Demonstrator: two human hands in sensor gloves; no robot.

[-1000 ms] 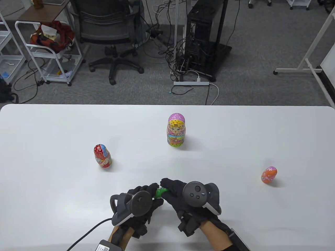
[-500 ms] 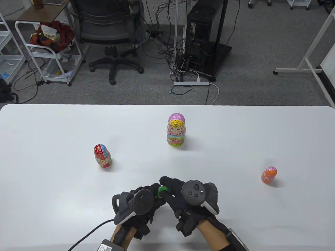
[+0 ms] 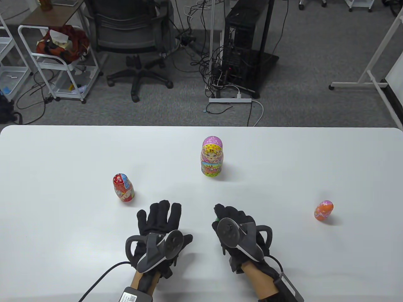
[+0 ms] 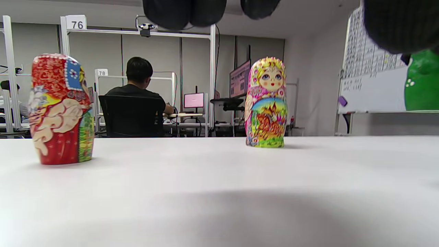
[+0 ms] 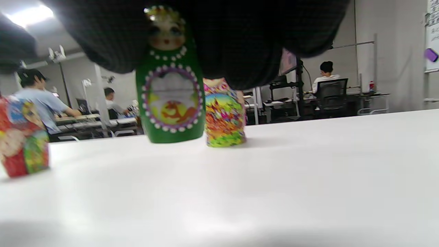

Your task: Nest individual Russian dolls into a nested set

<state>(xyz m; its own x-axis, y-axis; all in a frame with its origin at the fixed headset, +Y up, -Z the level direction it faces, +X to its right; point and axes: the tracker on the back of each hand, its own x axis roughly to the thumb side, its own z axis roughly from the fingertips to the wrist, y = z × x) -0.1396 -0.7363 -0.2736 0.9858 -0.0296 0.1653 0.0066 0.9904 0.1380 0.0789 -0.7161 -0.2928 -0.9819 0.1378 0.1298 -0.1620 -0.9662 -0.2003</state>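
Observation:
My right hand [image 3: 227, 219] grips a small green doll [image 5: 170, 85] by its head and holds it upright, just above the table; only a sliver of green [image 3: 216, 218] shows in the table view. My left hand [image 3: 160, 215] is open and empty, fingers spread flat, left of the right hand. A red doll [image 3: 123, 187] stands just beyond my left hand. A large pink-and-yellow doll [image 3: 212, 156] stands at the table's middle. A small orange doll [image 3: 323, 210] stands at the right. All three look closed. The left wrist view shows the red doll [image 4: 61, 109], the large doll [image 4: 267, 103] and the green doll [image 4: 423, 82].
The white table [image 3: 63, 157] bears only the dolls and my hands. A cable [image 3: 104, 280] runs from my left wrist to the front edge. Beyond the far edge lie an office chair [image 3: 138, 31], a cart [image 3: 59, 59] and a computer tower [image 3: 245, 44].
My hands have parted. My left hand let go of the green doll, moved left and spread open. My right hand moved right and forward with the doll.

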